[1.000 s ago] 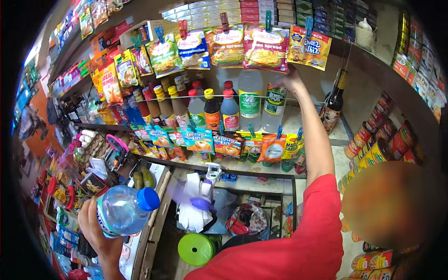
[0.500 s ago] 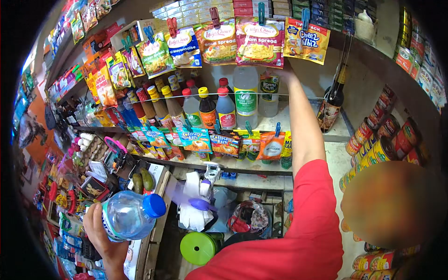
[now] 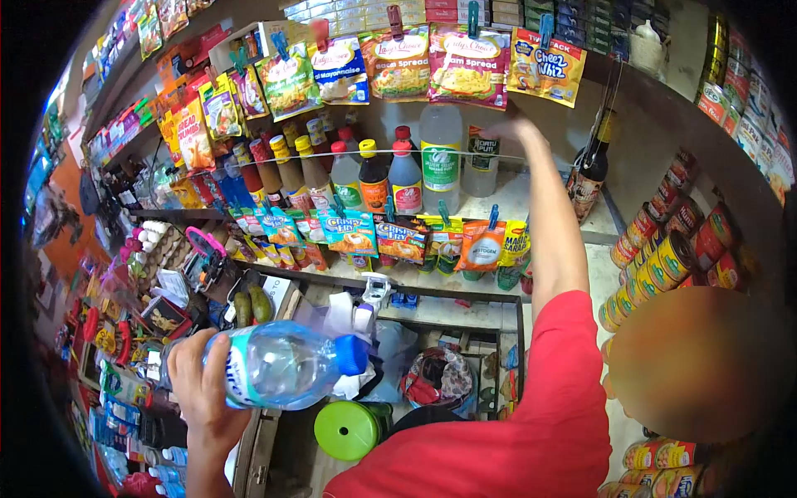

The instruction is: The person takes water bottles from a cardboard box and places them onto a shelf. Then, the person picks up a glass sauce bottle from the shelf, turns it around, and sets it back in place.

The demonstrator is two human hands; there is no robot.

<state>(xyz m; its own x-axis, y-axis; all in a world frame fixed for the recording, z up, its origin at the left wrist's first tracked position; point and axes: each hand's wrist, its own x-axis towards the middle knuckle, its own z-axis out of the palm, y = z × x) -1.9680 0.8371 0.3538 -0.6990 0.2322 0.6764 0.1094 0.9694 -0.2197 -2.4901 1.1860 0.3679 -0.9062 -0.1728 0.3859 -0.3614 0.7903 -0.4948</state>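
Note:
A clear plastic bottle with a blue cap (image 3: 286, 365) lies tilted sideways in my left hand (image 3: 203, 378), whose fingers wrap round its labelled base end. My right arm stretches up to the shelf, where my right hand (image 3: 516, 133) is beside a clear bottle with a dark label (image 3: 481, 166). Part of that hand is in shade behind the hanging packets, and its fingertips are blurred. Left of it stands a larger bottle with a green label (image 3: 440, 166). Above hang a spread packet (image 3: 469, 68) and a yellow cheese spread packet (image 3: 545, 66).
Sauce bottles (image 3: 374, 178) line the shelf behind a thin wire. Clipped packets (image 3: 349, 232) hang along its front edge. A green stool (image 3: 346, 432) stands below. Cans (image 3: 656, 266) are stacked at the right, and a dark bottle (image 3: 588, 178) stands at the shelf's right end.
The blue-capped bottle has moved right in my left hand and now lies more level, its cap farther right. My right hand shows more beside the dark-labelled bottle.

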